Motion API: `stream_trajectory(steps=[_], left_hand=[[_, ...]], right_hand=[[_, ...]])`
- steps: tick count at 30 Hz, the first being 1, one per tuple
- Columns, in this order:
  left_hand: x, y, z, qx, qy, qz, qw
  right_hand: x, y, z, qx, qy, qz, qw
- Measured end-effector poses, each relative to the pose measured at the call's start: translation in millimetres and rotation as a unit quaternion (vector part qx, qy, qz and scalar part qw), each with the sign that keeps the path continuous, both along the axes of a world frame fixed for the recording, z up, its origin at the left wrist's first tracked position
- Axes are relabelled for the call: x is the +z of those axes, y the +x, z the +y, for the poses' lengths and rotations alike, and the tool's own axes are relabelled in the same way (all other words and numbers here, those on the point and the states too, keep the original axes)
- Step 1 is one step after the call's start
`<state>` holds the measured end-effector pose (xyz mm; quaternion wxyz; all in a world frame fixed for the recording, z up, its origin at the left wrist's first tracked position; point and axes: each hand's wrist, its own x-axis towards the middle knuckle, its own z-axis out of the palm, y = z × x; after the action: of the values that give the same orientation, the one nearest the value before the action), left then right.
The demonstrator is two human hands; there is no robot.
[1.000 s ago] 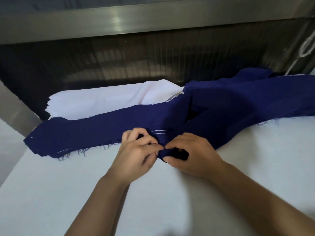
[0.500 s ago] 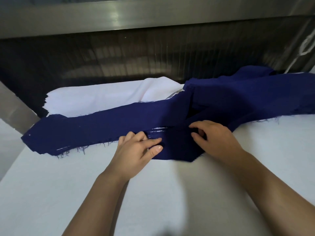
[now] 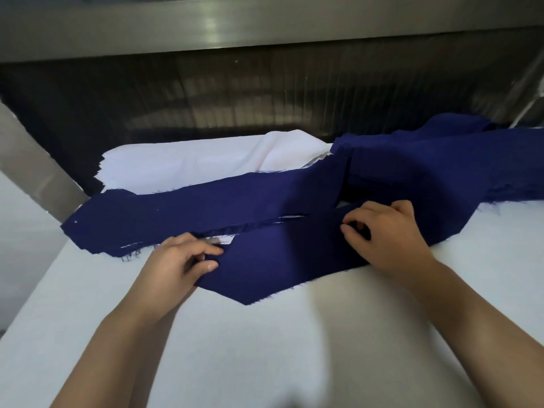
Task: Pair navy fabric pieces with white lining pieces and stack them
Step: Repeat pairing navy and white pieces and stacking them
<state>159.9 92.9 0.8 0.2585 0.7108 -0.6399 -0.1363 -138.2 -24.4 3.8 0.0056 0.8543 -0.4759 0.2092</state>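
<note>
A garment workshop: white cutting table (image 3: 265, 348) (padded), stacked navy pieces (image 3: 441, 166), lining (image 3: 182, 166).

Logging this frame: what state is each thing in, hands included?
table: covered in white.
white lining stack: layered, top sheet rumpled.
navy pile: heaped loosely at the right.
long navy strip: lying flat, edges frayed, partly over the white lining stack.
near navy piece: lying on the table, held at both ends.
left hand: pinches the near navy piece's left edge.
right hand: fingers curled, grips its right part.
</note>
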Motion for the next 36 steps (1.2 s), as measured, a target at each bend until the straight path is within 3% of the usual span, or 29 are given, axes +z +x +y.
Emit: stream_trajectory(steps=[6,14,23,29,36], left_hand=[[-2,13,8,0.041,-0.016,-0.022,0.999],[-3,25,12,0.092,-0.033,0.014,0.995],[15,19,-21,0.125,-0.168,0.048,0.977],[27,36,-66,0.173,-0.151,-0.015,0.973],[19,57,-93,0.193,-0.055,-0.058,0.978]], right_hand=[[-1,-1,1,-0.016,0.088,-0.033,0.995],[-4,7,7,0.007,0.119,-0.071,0.99],[24,54,-21,0.039,-0.006,-0.158,0.987],[30,100,-76,0.012,0.018,-0.035,0.999],[25,122,-114,-0.004,0.084,0.064,0.994]])
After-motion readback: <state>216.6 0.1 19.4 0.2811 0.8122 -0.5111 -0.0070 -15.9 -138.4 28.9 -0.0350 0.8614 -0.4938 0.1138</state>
